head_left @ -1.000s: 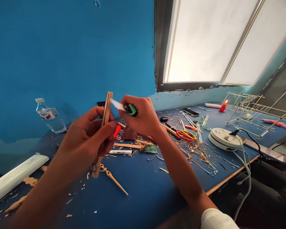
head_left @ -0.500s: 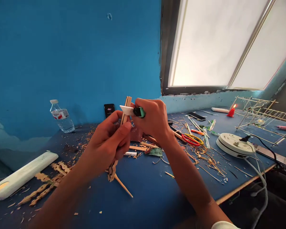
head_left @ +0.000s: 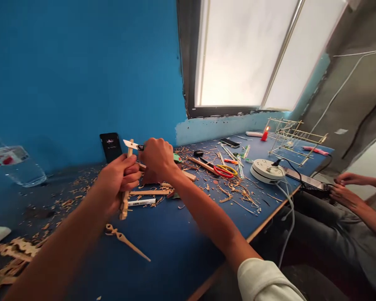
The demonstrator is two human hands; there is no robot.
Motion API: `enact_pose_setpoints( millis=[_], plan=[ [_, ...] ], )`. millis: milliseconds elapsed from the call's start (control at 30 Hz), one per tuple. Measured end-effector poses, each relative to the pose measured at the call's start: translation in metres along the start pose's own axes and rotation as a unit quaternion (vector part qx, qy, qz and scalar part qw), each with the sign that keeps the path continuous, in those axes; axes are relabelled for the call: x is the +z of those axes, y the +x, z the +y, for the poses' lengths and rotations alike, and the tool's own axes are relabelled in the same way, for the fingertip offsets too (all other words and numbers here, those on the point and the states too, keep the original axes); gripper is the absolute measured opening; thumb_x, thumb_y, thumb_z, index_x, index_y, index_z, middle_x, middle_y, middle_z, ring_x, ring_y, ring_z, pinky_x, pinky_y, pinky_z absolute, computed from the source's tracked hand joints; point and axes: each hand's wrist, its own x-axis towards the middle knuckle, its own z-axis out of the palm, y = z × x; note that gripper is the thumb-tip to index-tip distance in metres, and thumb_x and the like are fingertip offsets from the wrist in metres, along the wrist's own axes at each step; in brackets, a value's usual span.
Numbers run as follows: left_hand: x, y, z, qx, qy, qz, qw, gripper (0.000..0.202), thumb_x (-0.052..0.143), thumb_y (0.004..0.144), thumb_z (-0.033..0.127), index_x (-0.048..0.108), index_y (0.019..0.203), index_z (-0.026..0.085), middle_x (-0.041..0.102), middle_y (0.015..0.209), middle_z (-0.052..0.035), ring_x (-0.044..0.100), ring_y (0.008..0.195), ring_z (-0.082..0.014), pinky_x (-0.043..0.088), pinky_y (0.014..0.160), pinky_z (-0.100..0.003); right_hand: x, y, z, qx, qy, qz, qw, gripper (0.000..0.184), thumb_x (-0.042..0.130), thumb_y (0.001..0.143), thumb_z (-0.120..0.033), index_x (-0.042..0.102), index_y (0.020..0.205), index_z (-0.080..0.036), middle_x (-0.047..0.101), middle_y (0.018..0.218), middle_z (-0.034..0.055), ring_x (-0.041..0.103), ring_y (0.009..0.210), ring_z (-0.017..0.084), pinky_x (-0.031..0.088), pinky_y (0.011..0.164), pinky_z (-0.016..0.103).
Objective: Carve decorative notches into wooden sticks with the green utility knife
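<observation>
My left hand (head_left: 117,182) is closed around a thin wooden stick (head_left: 124,207), held nearly upright above the blue table (head_left: 175,246). My right hand (head_left: 156,156) grips a small utility knife (head_left: 132,145); its white blade rests against the top end of the stick. A carved wooden skewer (head_left: 125,241) lies on the table just below my left hand. Wood shavings are scattered under both hands.
A water bottle (head_left: 11,163) stands far left, and a phone (head_left: 110,146) leans on the blue wall. Scissors (head_left: 224,170), a round power strip (head_left: 267,170), a lit red candle (head_left: 265,134) and a stick frame (head_left: 290,136) sit right. Another person's hands (head_left: 344,188) rest at the table's right edge.
The view has swung to the right and shows a seated person. My hands sit lower left in the picture, and the blade is still at the stick's top end.
</observation>
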Motion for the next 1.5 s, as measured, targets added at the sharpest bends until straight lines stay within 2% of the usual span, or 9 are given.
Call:
enact_pose_setpoints(
  millis=[400,567,700,800,933,1067,1200,1367,1500],
  plan=[
    [-0.013,0.007,-0.01,-0.031,0.018,0.044,0.998,0.027,0.065,0.099,0.025,0.054,0.077,0.015,0.042,0.06,0.0107,0.032,0.042,-0.0018,0.025,0.035,-0.013,0.021,-0.002,-0.004,0.01,0.025,-0.086,0.996,0.022,0.064,0.095,-0.031,0.074,0.102,-0.013,0.077,0.104,0.0174,0.075,0.097,0.029,0.056,0.081,0.038],
    [0.009,-0.013,-0.02,-0.094,0.049,0.029,0.994,0.019,0.063,0.1,0.022,0.056,0.083,0.015,0.042,0.06,0.0111,0.031,0.04,-0.002,0.024,0.034,-0.014,0.014,0.003,0.02,0.065,0.042,-0.103,0.992,0.033,0.066,0.1,-0.04,0.067,0.122,-0.016,0.069,0.119,0.0091,0.069,0.102,0.022,0.059,0.089,0.043],
    [0.026,-0.028,-0.016,-0.043,0.059,-0.011,0.997,0.018,0.056,0.102,0.025,0.049,0.086,0.021,0.039,0.059,0.0111,0.028,0.039,-0.0028,0.025,0.034,-0.013,0.006,0.015,0.048,0.094,0.085,-0.078,0.989,0.033,0.067,0.1,-0.039,0.065,0.123,-0.015,0.068,0.119,0.0096,0.069,0.1,0.022,0.06,0.085,0.041],
    [0.025,-0.032,-0.001,0.008,0.071,-0.032,0.997,0.01,0.052,0.103,0.034,0.052,0.096,0.026,0.045,0.06,0.0091,0.031,0.039,-0.0059,0.028,0.032,-0.015,-0.006,0.021,0.045,0.035,0.148,-0.047,0.987,0.026,0.062,0.101,-0.04,0.067,0.1,-0.015,0.067,0.091,0.0015,0.063,0.078,0.015,0.054,0.071,0.03],
    [0.017,-0.044,0.02,0.08,0.08,-0.053,0.992,0.008,0.063,0.096,0.034,0.057,0.097,0.029,0.054,0.065,0.0062,0.049,0.048,-0.0098,0.045,0.042,-0.02,-0.033,0.011,0.018,-0.087,0.238,0.025,0.967,0.033,0.054,0.098,-0.039,0.05,0.071,-0.02,0.044,0.066,-0.0066,0.04,0.066,0.01,0.035,0.061,0.023],
    [0.012,-0.064,0.038,0.11,0.078,-0.059,0.989,0.01,0.067,0.092,0.034,0.06,0.091,0.029,0.051,0.065,0.0058,0.044,0.045,-0.0083,0.037,0.037,-0.017,-0.062,-0.015,-0.007,-0.182,0.314,0.087,0.928,0.036,0.055,0.096,-0.041,0.037,0.07,-0.023,0.036,0.068,-0.0064,0.032,0.067,0.011,0.032,0.061,0.025],
    [0.008,-0.077,0.047,0.088,0.083,-0.034,0.992,0.015,0.07,0.09,0.039,0.059,0.087,0.029,0.041,0.06,0.0062,0.03,0.042,-0.0075,0.025,0.033,-0.016,-0.081,-0.039,-0.021,-0.237,0.395,0.144,0.876,0.023,0.052,0.098,-0.034,0.043,0.078,-0.025,0.039,0.069,-0.006,0.034,0.064,0.011,0.034,0.06,0.026],
    [0.001,-0.081,0.046,0.134,0.109,-0.055,0.983,0.01,0.065,0.094,0.04,0.059,0.093,0.032,0.034,0.061,0.0062,0.035,0.046,-0.0106,0.035,0.038,-0.019,-0.089,-0.054,-0.027,-0.291,0.235,0.191,0.907,0.031,0.057,0.093,-0.028,0.035,0.072,-0.024,0.038,0.064,-0.0068,0.024,0.062,0.013,0.026,0.057,0.029],
    [0.002,-0.086,0.046,0.175,0.158,-0.05,0.97,0.015,0.056,0.098,0.034,0.056,0.085,0.028,0.039,0.065,0.0044,0.036,0.052,-0.0116,0.035,0.043,-0.021,-0.087,-0.057,-0.031,-0.28,0.182,0.207,0.919,0.035,0.055,0.094,-0.029,0.03,0.07,-0.024,0.037,0.061,-0.0066,0.021,0.061,0.013,0.022,0.055,0.031]
  ],
)
